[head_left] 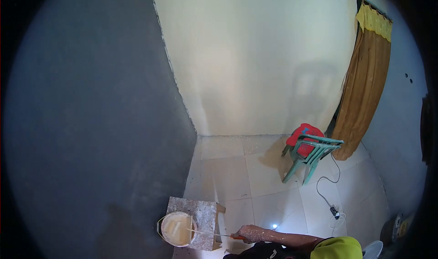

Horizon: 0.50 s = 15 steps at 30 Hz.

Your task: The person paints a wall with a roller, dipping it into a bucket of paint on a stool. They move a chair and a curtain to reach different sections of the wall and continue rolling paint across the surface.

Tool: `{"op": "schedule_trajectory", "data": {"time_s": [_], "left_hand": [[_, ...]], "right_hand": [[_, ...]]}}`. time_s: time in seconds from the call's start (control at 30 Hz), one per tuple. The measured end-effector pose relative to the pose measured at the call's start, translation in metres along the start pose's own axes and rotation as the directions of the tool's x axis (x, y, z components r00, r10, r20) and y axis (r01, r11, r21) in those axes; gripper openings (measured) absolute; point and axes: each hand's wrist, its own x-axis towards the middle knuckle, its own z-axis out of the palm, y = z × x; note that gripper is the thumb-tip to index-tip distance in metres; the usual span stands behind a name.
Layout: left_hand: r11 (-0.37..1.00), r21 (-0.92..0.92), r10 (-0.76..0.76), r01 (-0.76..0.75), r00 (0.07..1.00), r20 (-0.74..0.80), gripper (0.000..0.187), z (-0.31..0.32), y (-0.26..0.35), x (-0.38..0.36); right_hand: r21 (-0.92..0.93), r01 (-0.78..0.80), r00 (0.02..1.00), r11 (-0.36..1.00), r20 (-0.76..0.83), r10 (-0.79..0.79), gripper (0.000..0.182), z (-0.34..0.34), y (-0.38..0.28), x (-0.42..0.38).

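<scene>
My right hand [250, 233] is closed around the orange handle [237, 236] of what looks like a paint roller. Its thin metal rod [212, 233] reaches left over the rim of a bucket [163, 229]. Inside the bucket is cream-coloured paint [172, 235], with a pale lump or roller end showing in it. The bucket stands on a small paint-spattered wooden stool [206, 215] beside the dark grey wall. Pale specks cover my right hand and forearm. My left hand is out of view.
A dark grey wall [91, 99] rises on the left and a cream wall [255, 63] ahead. A green plastic chair [315, 149] holds a red cloth [305, 132]. Near a brown curtain [365, 76], a cable [321, 193] crosses the tiled floor [228, 172]; a fan [373, 250] is lower right.
</scene>
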Motion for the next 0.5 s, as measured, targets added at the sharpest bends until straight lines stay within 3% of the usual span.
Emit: {"op": "schedule_trajectory", "data": {"time_s": [0.03,0.27,0.33,0.43,0.5], "left_hand": [[1.0,0.011,-0.012,0.012,1.0,-0.001,0.051,0.001,0.008,0.003],[1.0,0.022,-0.016,0.014,0.995,0.097,0.049,-0.013,0.03,0.016],[1.0,0.026,0.004,-0.008,0.988,0.152,0.048,-0.025,0.032,0.017],[0.995,0.016,0.092,-0.099,0.961,0.263,0.047,-0.047,0.027,0.021],[0.972,-0.09,0.234,-0.218,0.936,0.261,0.047,-0.051,0.021,0.02]], "right_hand": [[-0.015,-0.087,0.995,0.996,0.055,0.087,0.062,-0.002,-0.01,0.0],[0.082,-0.071,0.997,0.994,-0.002,0.072,0.061,0.018,-0.029,0.009],[0.049,-0.048,0.996,0.998,-0.067,0.051,0.051,0.034,-0.025,0.018],[0.045,-0.063,0.993,0.997,-0.095,0.067,0.042,0.03,-0.041,0.015],[0.05,-0.078,0.99,0.996,-0.118,0.083,0.041,0.039,-0.04,0.018]]}}
